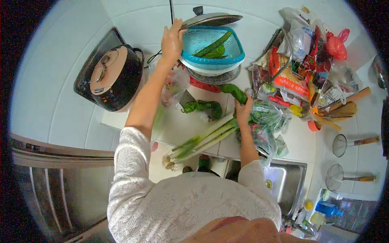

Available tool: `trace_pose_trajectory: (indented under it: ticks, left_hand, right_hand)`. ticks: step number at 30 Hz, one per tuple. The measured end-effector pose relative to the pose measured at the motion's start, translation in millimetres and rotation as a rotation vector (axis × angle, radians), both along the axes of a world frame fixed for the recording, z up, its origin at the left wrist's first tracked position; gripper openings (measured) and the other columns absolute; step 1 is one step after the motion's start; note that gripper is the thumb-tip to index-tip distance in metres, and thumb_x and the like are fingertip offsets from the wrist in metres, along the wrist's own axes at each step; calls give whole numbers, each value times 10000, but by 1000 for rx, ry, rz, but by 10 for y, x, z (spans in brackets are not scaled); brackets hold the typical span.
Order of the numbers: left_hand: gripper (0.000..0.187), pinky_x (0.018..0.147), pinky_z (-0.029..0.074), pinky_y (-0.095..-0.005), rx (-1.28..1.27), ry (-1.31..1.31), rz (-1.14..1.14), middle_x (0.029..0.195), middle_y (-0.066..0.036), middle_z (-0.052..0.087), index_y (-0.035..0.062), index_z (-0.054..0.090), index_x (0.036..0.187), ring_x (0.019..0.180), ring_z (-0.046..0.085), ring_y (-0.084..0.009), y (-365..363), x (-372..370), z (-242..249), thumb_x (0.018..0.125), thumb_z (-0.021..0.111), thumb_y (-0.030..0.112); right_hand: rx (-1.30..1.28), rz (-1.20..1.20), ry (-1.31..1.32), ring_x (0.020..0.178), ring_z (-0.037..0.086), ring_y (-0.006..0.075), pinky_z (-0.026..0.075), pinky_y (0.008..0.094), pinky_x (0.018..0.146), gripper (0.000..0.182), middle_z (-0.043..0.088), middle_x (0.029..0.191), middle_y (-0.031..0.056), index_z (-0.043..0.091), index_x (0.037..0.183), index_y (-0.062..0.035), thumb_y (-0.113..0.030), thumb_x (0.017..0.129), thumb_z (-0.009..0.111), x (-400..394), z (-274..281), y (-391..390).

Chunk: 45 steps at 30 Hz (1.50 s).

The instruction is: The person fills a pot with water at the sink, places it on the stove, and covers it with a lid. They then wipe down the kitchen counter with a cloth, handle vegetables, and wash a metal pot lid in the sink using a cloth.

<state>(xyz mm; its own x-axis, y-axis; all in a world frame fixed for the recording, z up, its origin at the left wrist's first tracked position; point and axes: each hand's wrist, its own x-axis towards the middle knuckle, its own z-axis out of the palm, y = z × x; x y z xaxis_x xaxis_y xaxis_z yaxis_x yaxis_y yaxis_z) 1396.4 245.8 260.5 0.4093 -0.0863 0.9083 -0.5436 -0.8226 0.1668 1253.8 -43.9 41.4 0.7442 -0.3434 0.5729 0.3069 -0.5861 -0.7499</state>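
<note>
My left hand (172,43) is raised at the back of the counter, its fingers closed at the left edge of a tilted pot lid (212,18) with a dark knob. Just below the lid stands a blue plastic basket (214,60) with a long green pepper (218,44) and a green leafy piece in it. My right hand (243,111) grips a wrinkled green pepper (234,92) in front of the basket. More wrinkled green peppers (202,107) lie on the counter to the left. Leeks (202,139) stretch diagonally beneath my right wrist, roots toward me.
A rice cooker (113,79) stands at the left. Bagged greens (267,117) lie beside my right forearm. Packed food bags (291,77) fill a rack at the right. The sink (281,182) is at the lower right, and two strainers (340,145) hang on the wall.
</note>
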Motion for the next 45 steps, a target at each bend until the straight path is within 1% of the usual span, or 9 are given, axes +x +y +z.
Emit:
trace_pose_trajectory:
  ticks: [13, 16, 25, 30, 33, 36, 39, 41, 45]
  left_hand:
    - [338, 811, 470, -341, -289, 78, 8, 1012, -171, 622, -18, 497, 1189, 920, 617, -285, 672, -707, 213, 860, 481, 56]
    - [314, 815, 470, -341, -261, 53, 85, 1066, -177, 602, -23, 513, 1164, 933, 612, -294, 792, -852, 235, 860, 474, 49]
    - [273, 845, 456, -351, -303, -1, 61, 1138, -218, 554, -33, 549, 1102, 984, 591, -309, 770, -925, 236, 857, 469, 54]
    - [324, 828, 457, -337, -353, 3, 33, 1024, -200, 614, -13, 528, 1160, 958, 603, -290, 791, -985, 136, 850, 479, 68]
    - [328, 798, 469, -322, -329, -3, 63, 999, -189, 626, -8, 527, 1167, 924, 617, -273, 820, -1040, 73, 851, 485, 66]
    - [317, 791, 472, -314, -333, -53, 48, 1011, -185, 625, -8, 538, 1155, 910, 624, -260, 839, -977, -2, 851, 482, 60]
    - [307, 794, 471, -307, -337, -66, 61, 1029, -187, 620, -12, 548, 1142, 910, 624, -252, 770, -990, -33, 850, 483, 57]
    - [303, 799, 468, -304, -349, -50, 73, 1041, -189, 615, -14, 552, 1136, 917, 622, -250, 738, -1008, -55, 849, 486, 56]
    - [319, 800, 462, -291, -413, -21, 44, 1065, -193, 606, -14, 538, 1158, 926, 615, -220, 659, -986, -98, 851, 483, 50]
  right_hand:
    - [-486, 92, -58, 1009, 514, 291, 395, 343, 895, 538, 524, 1081, 147, 480, 1146, -38, -18, 642, 666, -294, 1510, -546]
    - [-221, 117, -97, 1010, 518, 249, 392, 333, 897, 507, 533, 1093, 131, 484, 1143, -26, -36, 670, 668, -365, 1764, -549]
    - [-324, 210, -285, 960, 549, 281, 422, 348, 858, 567, 560, 1045, 169, 481, 1155, -6, -228, 690, 716, 964, 2335, 123]
    - [-357, -23, -453, 917, 559, 306, 439, 360, 823, 464, 574, 980, 180, 524, 1074, 17, -252, 734, 689, 978, 2181, 418]
    - [-2, 396, -27, 897, 572, 324, 451, 378, 787, 291, 585, 996, 173, 550, 985, 12, -196, 794, 619, 350, 1821, 540]
    - [-153, 430, 182, 874, 572, 209, 437, 306, 778, 213, 590, 949, 157, 579, 1001, -28, -108, 805, 601, 103, 874, 691]
    - [-120, 443, 146, 1006, 528, 263, 429, 337, 837, 358, 533, 1095, 168, 535, 1116, -68, -180, 788, 622, 304, -326, 617]
    - [-652, 296, 222, 1121, 442, 313, 402, 399, 897, 500, 462, 1199, 170, 481, 1194, -96, -281, 758, 642, 268, -466, 700]
    - [-841, 342, 173, 1143, 404, 334, 369, 449, 937, 557, 472, 1164, 173, 475, 1200, -104, -343, 728, 651, 332, -741, 834]
